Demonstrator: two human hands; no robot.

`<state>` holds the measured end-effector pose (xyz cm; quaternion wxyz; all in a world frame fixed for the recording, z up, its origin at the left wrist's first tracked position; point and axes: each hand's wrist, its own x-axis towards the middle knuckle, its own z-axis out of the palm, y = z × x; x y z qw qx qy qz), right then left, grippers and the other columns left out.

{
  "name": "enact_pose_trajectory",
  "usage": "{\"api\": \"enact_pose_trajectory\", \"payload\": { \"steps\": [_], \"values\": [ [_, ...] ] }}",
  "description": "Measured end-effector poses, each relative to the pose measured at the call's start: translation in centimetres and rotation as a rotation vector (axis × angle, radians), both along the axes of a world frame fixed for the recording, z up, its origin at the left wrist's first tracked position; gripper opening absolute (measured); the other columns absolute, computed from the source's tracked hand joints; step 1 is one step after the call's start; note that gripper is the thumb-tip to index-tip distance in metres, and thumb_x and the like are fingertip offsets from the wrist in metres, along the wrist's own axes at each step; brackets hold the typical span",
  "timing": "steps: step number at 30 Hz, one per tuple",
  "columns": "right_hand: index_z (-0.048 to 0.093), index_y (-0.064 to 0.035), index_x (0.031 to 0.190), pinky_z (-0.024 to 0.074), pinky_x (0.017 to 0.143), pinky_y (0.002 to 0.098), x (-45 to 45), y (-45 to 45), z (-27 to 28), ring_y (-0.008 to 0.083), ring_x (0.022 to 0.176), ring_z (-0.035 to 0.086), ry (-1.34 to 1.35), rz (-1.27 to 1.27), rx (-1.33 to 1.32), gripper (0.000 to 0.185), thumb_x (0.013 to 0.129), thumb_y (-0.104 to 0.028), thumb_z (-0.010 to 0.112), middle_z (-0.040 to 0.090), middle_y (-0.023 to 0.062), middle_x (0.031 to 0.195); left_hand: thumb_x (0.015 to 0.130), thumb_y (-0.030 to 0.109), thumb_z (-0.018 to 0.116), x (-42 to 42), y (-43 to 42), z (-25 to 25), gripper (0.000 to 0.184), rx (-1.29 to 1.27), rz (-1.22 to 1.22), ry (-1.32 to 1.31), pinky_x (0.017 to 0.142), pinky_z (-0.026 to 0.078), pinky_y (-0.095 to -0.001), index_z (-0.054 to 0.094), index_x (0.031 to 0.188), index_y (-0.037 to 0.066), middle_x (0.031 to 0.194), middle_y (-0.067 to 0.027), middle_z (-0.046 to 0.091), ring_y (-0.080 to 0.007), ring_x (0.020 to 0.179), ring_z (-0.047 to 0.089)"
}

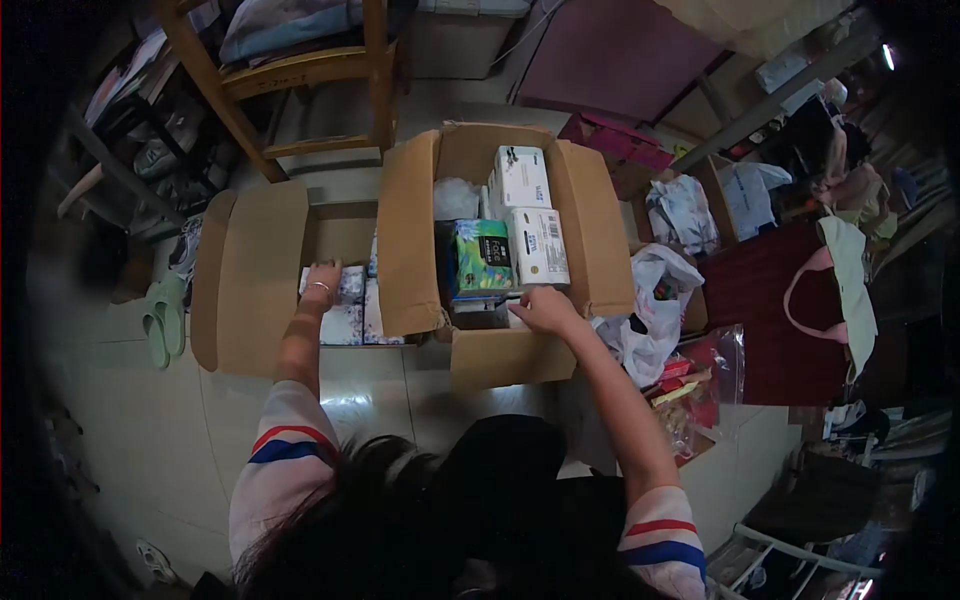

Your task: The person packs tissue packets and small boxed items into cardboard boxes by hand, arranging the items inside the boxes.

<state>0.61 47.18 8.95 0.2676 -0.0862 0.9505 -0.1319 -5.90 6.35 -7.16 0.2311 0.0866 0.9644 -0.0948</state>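
Observation:
My left hand [322, 279], with a bracelet at the wrist, reaches into the low left cardboard box [262, 275]. Its fingers bend over a white tissue pack with a dark floral print [350, 284]. More pale floral packs [342, 325] lie beside and below it. At the near end of the taller middle cardboard box [408, 235], my right hand [546, 311] has its fingers closed at the edge of a small white pack [516, 315], mostly hidden. Beyond it stand a green-and-blue tissue pack [483, 257] and white tissue packs [539, 246].
A wooden chair [300, 72] stands beyond the boxes. To the right are white plastic bags [650, 300], a dark red bag [770, 320] and a clear bag of red items [700, 385]. Green slippers [165, 320] lie on the tiled floor at the left.

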Motion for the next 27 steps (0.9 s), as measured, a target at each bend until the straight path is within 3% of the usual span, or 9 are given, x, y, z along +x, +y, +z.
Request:
{"api": "enact_pose_trajectory", "payload": {
  "steps": [5, 7, 8, 11, 13, 14, 17, 20, 27],
  "values": [
    [0.062, -0.0039, 0.093, 0.0486, 0.065, 0.0376, 3.2, 3.3, 6.4, 0.0295, 0.071, 0.061, 0.149, 0.06, -0.173, 0.035, 0.077, -0.034, 0.057, 0.063, 0.0168, 0.074, 0.059, 0.017, 0.074, 2.6, 0.0, 7.4, 0.068, 0.374, 0.477, 0.604, 0.092, 0.036, -0.0429, 0.038, 0.115, 0.002, 0.11, -0.0141, 0.051, -0.0279, 0.102, 0.051],
    [0.06, -0.0036, 0.098, 0.0485, 0.065, 0.0332, 3.0, 4.4, 8.8, 0.0258, 0.07, 0.062, 0.099, -0.095, -0.409, 0.032, 0.077, -0.028, 0.06, 0.062, 0.0133, 0.073, 0.066, 0.017, 0.07, 1.4, -2.1, 9.2, 0.058, 1.258, 0.705, 1.248, 0.088, 0.041, -0.0383, 0.041, 0.112, -0.001, 0.105, -0.0105, 0.054, -0.0217, 0.096, 0.053],
    [0.06, -0.0036, 0.098, 0.0485, 0.065, 0.0332, 2.6, 4.4, 9.7, 0.0258, 0.07, 0.062, 0.101, -0.1, -0.414, 0.032, 0.077, -0.028, 0.06, 0.062, 0.0133, 0.073, 0.066, 0.017, 0.07, 1.2, -2.2, 9.9, 0.058, 1.257, 0.697, 1.248, 0.088, 0.041, -0.0383, 0.041, 0.112, -0.001, 0.105, -0.0105, 0.054, -0.0217, 0.096, 0.053],
    [0.052, -0.0046, 0.113, 0.0465, 0.067, 0.0253, 1.5, 3.4, 13.5, 0.0136, 0.072, 0.059, 0.181, -0.338, -0.718, 0.039, 0.079, -0.023, 0.061, 0.063, 0.0091, 0.09, 0.07, 0.014, 0.07, 3.5, 4.5, 19.4, 0.043, 2.17, 0.574, 0.41, 0.075, 0.049, -0.0288, 0.049, 0.104, -0.002, 0.1, -0.0086, 0.056, -0.0151, 0.09, 0.055],
    [0.044, -0.0076, 0.123, 0.0442, 0.078, 0.0295, 1.2, 1.4, 16.2, 0.0172, 0.09, 0.057, 0.359, -0.203, -0.931, 0.052, 0.077, -0.023, 0.063, 0.056, 0.0118, 0.107, 0.065, 0.013, 0.075, 4.1, 11.0, 22.5, 0.057, 1.817, 0.299, 0.194, 0.078, 0.049, -0.0302, 0.044, 0.11, -0.001, 0.101, -0.0086, 0.055, -0.0153, 0.094, 0.054],
    [0.044, -0.0076, 0.123, 0.0442, 0.078, 0.0295, 1.1, 1.0, 16.7, 0.0172, 0.09, 0.057, 0.353, -0.198, -0.933, 0.052, 0.077, -0.023, 0.063, 0.056, 0.0118, 0.107, 0.061, 0.014, 0.078, 4.7, 15.4, 22.9, 0.07, 1.895, 0.328, 0.07, 0.082, 0.047, -0.0329, 0.037, 0.117, 0.001, 0.105, -0.0089, 0.055, -0.0167, 0.097, 0.054],
    [0.042, -0.0112, 0.124, 0.0326, 0.095, 0.0394, 1.0, 1.3, 16.2, 0.0316, 0.117, 0.038, 0.501, 0.134, -0.616, 0.058, 0.074, -0.029, 0.065, 0.041, 0.0176, 0.124, 0.054, 0.034, 0.08, 5.4, 23.6, 22.0, 0.084, 1.467, -0.064, 0.209, 0.077, 0.047, -0.0371, 0.032, 0.117, 0.005, 0.103, -0.0177, 0.055, -0.0292, 0.094, 0.057],
    [0.043, -0.0144, 0.123, 0.0324, 0.096, 0.0417, 2.3, 3.0, 12.5, 0.0372, 0.117, 0.036, 0.432, 0.151, -0.205, 0.057, 0.073, -0.03, 0.065, 0.033, 0.0177, 0.13, 0.056, 0.04, 0.076, 6.2, 27.4, 19.0, 0.085, 1.365, 0.002, 0.097, 0.075, 0.046, -0.0423, 0.029, 0.118, 0.004, 0.098, -0.0221, 0.057, -0.0382, 0.089, 0.057],
    [0.04, -0.0211, 0.126, 0.0382, 0.09, 0.0425, 1.1, 3.0, 10.6, 0.0364, 0.106, 0.043, 0.485, 0.176, -0.184, 0.071, 0.061, -0.012, 0.07, 0.037, 0.0174, 0.12, 0.057, 0.044, 0.074, 5.5, 27.6, 18.0, 0.092, 1.354, 0.011, 0.044, 0.079, 0.045, -0.0418, 0.024, 0.12, 0.0, 0.104, -0.0243, 0.053, -0.0377, 0.095, 0.054]
  ]
}}
